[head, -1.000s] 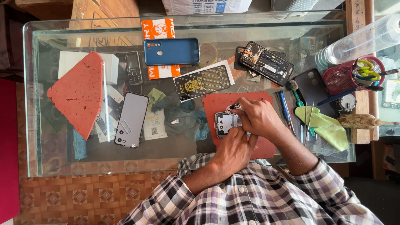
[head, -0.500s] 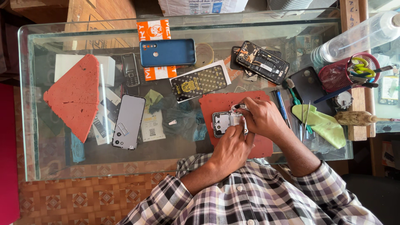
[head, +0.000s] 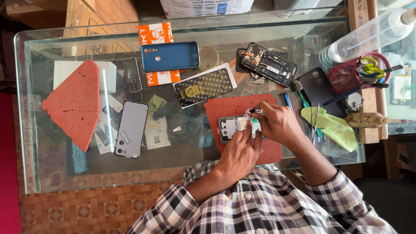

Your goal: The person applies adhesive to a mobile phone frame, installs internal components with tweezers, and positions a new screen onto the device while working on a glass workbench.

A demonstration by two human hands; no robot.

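Here, looking down from my head, my left hand (head: 239, 157) presses its fingers onto the opened silver phone with its back cover off (head: 236, 128), which lies on the red rubber work mat (head: 236, 106) on the glass table (head: 182, 173). My right hand (head: 279, 125) grips the phone's right end, fingers curled over it.

A blue phone (head: 170, 56) lies well apart.

A glass desk (head: 268, 171) carries a red foam mat (head: 242, 108); left of it lie a blue phone (head: 170, 56), a grey phone (head: 131, 128) and a red triangular foam pad (head: 73, 104).
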